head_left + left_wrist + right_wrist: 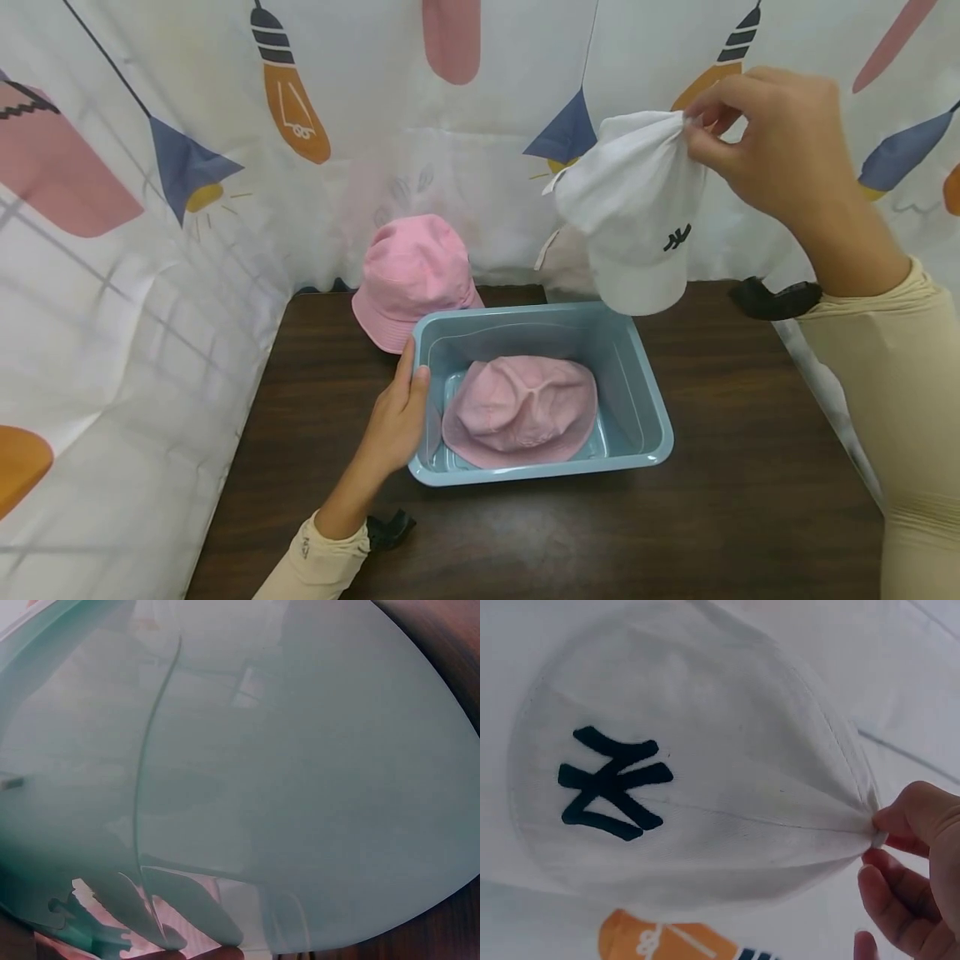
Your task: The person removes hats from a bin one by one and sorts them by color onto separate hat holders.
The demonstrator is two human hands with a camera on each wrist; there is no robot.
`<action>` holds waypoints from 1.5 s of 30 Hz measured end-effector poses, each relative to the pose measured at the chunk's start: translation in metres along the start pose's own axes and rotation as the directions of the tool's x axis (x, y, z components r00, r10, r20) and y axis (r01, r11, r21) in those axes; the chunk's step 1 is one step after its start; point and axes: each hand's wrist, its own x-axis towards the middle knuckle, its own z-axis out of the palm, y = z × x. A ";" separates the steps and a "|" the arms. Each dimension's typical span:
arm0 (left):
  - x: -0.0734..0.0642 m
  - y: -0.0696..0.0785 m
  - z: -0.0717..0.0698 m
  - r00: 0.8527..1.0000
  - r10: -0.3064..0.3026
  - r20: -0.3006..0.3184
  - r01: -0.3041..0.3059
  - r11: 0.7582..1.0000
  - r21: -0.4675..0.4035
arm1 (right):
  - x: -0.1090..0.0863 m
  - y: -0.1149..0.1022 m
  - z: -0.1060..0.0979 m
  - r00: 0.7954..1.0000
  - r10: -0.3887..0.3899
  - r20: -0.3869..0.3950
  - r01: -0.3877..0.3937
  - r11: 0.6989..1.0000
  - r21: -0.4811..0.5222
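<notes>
A white baseball cap with a dark embroidered logo hangs in the air over the back right of the basin. My right hand pinches it by the top of its crown, brim downward; the right wrist view shows the cloth gathered between thumb and fingertip. My left hand grips the left rim of a blue-grey plastic basin, thumb over the edge. Inside the basin lies a pale pink bucket hat, its crown slightly crumpled. The left wrist view is filled by the basin's inner wall.
A brighter pink bucket hat stands behind the basin's left corner. A beige hat sits behind the basin, partly hidden by the white cap. The dark wooden table meets a printed white curtain at the back and left.
</notes>
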 end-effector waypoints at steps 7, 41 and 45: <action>0.001 0.000 0.001 1.000 -0.001 0.002 0.001 1.000 0.002 | 0.006 0.030 0.018 0.997 0.003 0.074 -0.004 1.000 0.012; -0.002 -0.002 0.000 1.000 0.005 0.003 -0.005 1.000 -0.008 | -0.036 0.030 0.122 0.948 -0.217 0.233 0.190 0.973 0.131; -0.002 -0.002 0.000 1.000 0.004 0.003 -0.004 1.000 -0.010 | -0.045 0.031 0.128 0.948 -0.233 0.215 0.207 0.969 0.137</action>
